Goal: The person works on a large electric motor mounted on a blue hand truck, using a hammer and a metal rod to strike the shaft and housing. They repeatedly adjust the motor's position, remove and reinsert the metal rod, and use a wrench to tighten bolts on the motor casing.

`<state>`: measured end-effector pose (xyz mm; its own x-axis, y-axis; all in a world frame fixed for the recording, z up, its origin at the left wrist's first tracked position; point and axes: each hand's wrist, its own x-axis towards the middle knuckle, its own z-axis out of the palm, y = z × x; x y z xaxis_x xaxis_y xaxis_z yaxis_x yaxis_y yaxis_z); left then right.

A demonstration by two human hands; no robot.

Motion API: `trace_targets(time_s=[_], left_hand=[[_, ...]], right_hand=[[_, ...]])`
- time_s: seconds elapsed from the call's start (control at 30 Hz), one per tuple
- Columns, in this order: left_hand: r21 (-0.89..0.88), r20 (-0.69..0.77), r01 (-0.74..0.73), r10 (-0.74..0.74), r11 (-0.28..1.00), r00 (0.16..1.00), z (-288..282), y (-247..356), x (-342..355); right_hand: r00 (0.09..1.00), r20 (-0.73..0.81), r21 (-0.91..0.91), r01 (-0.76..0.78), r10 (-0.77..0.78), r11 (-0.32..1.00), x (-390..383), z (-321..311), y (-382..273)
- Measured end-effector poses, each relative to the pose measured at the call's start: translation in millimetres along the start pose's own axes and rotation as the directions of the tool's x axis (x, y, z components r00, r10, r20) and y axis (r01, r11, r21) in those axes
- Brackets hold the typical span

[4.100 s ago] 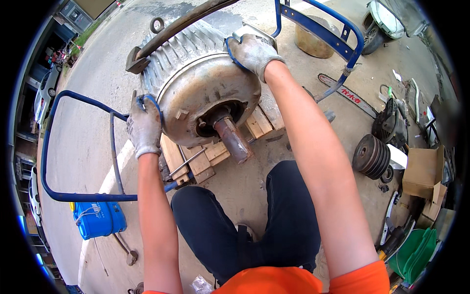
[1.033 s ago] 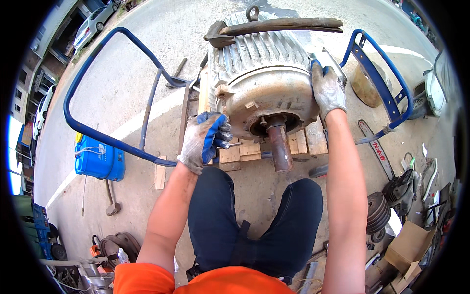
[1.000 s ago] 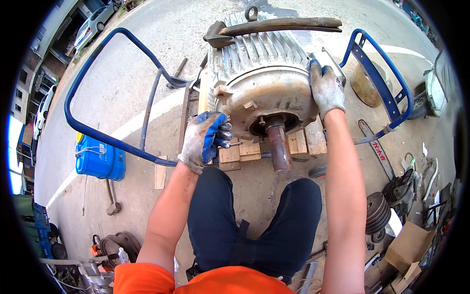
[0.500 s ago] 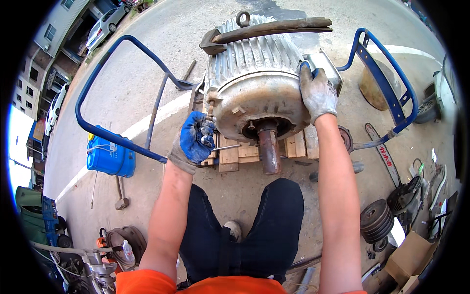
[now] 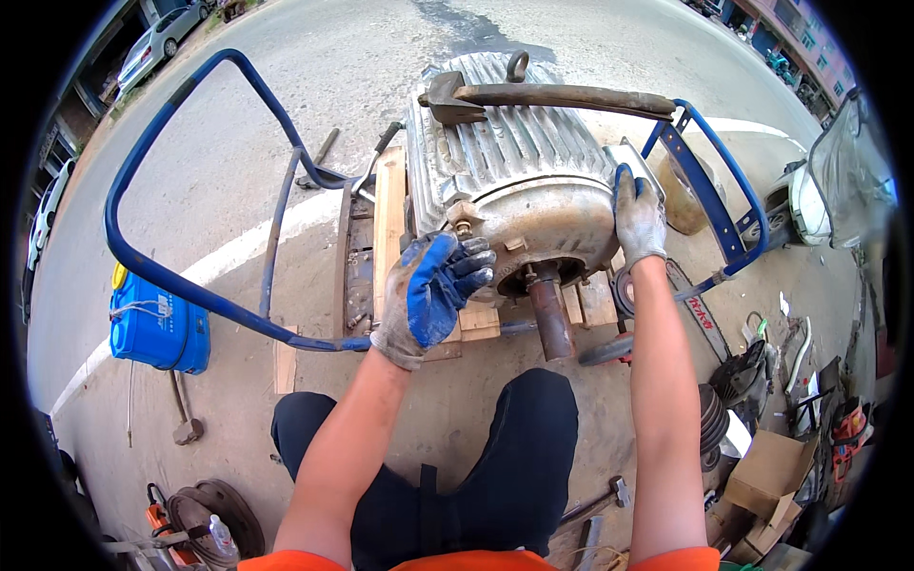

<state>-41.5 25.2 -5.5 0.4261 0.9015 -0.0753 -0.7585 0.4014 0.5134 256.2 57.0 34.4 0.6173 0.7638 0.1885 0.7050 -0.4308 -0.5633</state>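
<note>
A large electric motor (image 5: 519, 152) with a finned grey casing lies before me on wooden blocks, its rusty shaft (image 5: 550, 309) pointing toward me. My left hand (image 5: 433, 285), in a grey glove with a blue coated palm, is just below a bolt (image 5: 464, 228) at the left edge of the motor's end cover. Its fingers are loosely bent and apart, with nothing visible in them. My right hand (image 5: 640, 219), gloved likewise, lies with fingers extended against the casing's right side. Across the motor's top rests a hammer (image 5: 562, 95) with a worn wooden handle, near a lifting eye (image 5: 517, 65).
Blue tubular frames (image 5: 152, 262) flank the motor. At left stand a blue plastic tank (image 5: 162, 324) and a sledgehammer (image 5: 188, 430). A chainsaw bar (image 5: 700, 309), a cardboard box (image 5: 769, 471) and a pulley (image 5: 712, 428) lie at right. Another hammer (image 5: 619, 492) is near my feet.
My view has shifted, so the motor appears farther right. My left hand has risen nearer the bolt and its curled fingers have loosened. My right hand stays on the motor's side.
</note>
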Motion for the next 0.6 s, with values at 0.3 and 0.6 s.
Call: trace_targets(time_s=[0.3,0.6], left_hand=[[0.164,0.033,0.123,-0.130,0.979,0.991,-45,20,2],[-0.009,-0.016,0.287,-0.287,0.958,0.958,-91,35,17]], right_hand=[[0.902,-0.397,0.388,0.332,-0.169,0.860,-121,-7,-68],[0.974,-0.160,-0.079,0.148,-0.159,0.986,-190,61,-134]])
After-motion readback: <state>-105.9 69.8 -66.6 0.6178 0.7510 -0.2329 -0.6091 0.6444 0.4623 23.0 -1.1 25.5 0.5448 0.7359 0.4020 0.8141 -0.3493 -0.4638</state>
